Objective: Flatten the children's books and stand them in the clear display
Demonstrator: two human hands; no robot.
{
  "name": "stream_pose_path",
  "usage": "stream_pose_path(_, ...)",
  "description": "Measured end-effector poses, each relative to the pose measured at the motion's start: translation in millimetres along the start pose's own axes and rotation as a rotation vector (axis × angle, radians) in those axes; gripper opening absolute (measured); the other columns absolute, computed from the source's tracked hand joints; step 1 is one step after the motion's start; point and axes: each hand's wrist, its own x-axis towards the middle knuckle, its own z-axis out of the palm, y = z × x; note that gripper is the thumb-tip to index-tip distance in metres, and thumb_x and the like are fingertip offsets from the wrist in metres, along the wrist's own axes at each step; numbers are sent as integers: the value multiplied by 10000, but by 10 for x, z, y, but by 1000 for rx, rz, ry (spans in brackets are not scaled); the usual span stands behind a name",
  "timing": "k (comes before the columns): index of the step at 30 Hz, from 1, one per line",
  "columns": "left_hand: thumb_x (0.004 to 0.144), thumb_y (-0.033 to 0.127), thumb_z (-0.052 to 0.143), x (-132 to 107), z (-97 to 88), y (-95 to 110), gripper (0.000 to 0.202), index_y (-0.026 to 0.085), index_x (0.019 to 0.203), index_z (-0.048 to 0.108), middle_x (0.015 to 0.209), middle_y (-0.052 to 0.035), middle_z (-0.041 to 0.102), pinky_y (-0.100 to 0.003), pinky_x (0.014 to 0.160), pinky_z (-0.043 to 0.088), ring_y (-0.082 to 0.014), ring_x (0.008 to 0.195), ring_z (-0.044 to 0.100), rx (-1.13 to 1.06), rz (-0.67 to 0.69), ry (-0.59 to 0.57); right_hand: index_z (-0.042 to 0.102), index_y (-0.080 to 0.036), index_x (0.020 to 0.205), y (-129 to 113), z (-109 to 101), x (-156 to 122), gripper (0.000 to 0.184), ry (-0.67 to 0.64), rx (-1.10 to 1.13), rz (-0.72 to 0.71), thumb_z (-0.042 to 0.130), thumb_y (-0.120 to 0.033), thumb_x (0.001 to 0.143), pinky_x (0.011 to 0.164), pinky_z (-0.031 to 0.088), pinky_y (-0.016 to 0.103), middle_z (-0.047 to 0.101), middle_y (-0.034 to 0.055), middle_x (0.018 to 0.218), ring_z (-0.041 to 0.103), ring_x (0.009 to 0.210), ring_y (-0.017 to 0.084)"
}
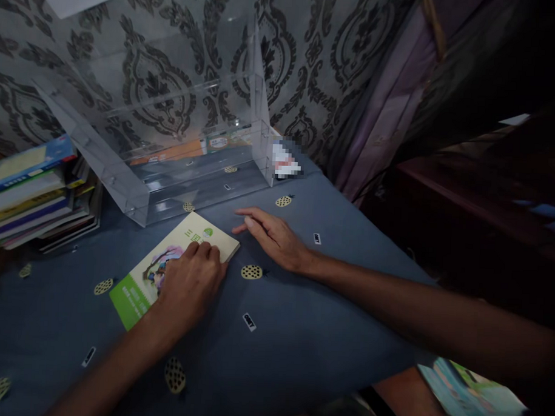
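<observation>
Cloth [310, 318] printed "OBEY" bears a book [159, 261], left hand [194, 275] curled atop, grip unclear, right hand [276, 239] spread.

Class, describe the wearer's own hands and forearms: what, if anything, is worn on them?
The left hand and right hand are ungloved, with no rings visible. The left forearm and right forearm show no sleeve, watch or bracelet; shadow hides detail near the right edge.
</observation>
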Motion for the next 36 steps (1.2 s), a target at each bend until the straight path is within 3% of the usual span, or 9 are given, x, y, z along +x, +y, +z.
stream_pose_path(11,1028,216,388,5,-43,-82,311,151,915,670,914,-99,699,-375,749,517,-286,958,693,-69,40,9,580,-182,1271,8,3,-7,340,-3,12,-24,379,-325,1037,919,508,372,783,54,985,723,1004,203)
stream_pose_path(26,1023,230,388,3,-84,-175,330,155,957,702,950,-81,720,-359,716,493,-259,881,707,-157,43,17,571,-169,1270,-13,-5,-18,339,22,8,-59,375,-317,1037,917,520,387,776,67,1020,716,1004,196)
stream_pose_path(32,1005,192,407,0,38,-173,316,138,893,697,869,-103,710,-351,672,507,-261,848,702,-129,101,140,584,-199,1265,-4,17,-19,326,60,-30,-99,382,-327,1044,946,526,400,765,70,1084,711,1042,202)
stream_pose_path(36,967,139,475,-53,119,-138,225,108,932,695,892,-144,704,-314,628,500,-252,861,682,-102,150,158,613,-231,1253,24,42,-64,347,63,-147,-108,404,-411,1043,843,557,394,771,76,1042,725,951,222)
